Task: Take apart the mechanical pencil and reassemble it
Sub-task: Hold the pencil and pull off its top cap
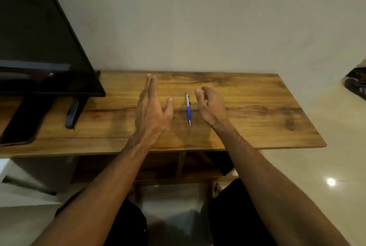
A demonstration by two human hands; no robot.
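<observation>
A mechanical pencil (188, 108) is seen lying whole on a wooden table (257, 111), between two bare hands held above the tabletop. The pencil is laid lengthwise from far to near, its grey upper barrel at the far end, its blue grip section toward the near end and its metal tip pointed at the near edge of the table. A small blue clip is visible on its right side.

The left hand (151, 107) is held edge-on just left of the pencil, its fingers extended straight and pressed together toward the wall (198, 17), the thumb spread out to the right. Nothing is held in it. The right hand (211, 107) is placed just right of the pencil, its fingers loosely curled inward and parted from the thumb, with nothing gripped. Neither hand is shown touching the pencil.

At the far left of the table a dark flat-screen monitor (39, 37) is stood on a black stand (74, 113). A pale tiled floor (316, 186) is seen to the right and below, marked by a bright spot of reflected light. Open shelves are visible beneath the tabletop, and dark clothing over the person's legs at the bottom edge.
</observation>
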